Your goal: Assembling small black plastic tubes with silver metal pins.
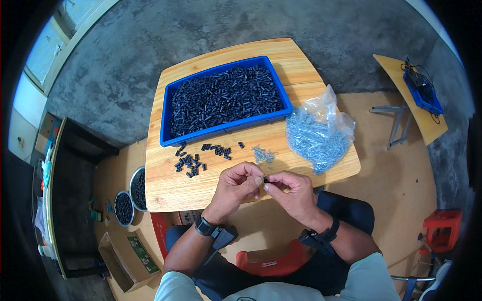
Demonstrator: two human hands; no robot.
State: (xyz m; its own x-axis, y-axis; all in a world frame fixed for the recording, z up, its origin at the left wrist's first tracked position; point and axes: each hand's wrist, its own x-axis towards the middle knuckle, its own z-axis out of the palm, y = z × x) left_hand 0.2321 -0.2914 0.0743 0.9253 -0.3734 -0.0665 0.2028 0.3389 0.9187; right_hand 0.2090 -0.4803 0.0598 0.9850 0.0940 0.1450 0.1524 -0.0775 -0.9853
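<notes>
My left hand (240, 184) and my right hand (293, 192) meet over the near edge of the wooden table, thumbs and fingers closed in a pinch. Between their fingertips is a small black piece (265, 180), mostly hidden by the fingers. It resembles the short black cylinders (188, 163) scattered on the table left of my hands. Just beyond my fingers lies a small pile of thin silver screw-like pieces (263, 154). A blue tray (228, 128) full of black cylinders stands farther back. To the right, a clear plastic bag (321, 135) bulges with silver pieces.
Two metal bowls (132, 216) of dark pieces sit on the floor at left, near an open cardboard box (120, 261). A black-framed shelf (63, 195) stands far left. At right are a small folding table (401, 95) and a red stool (442, 230).
</notes>
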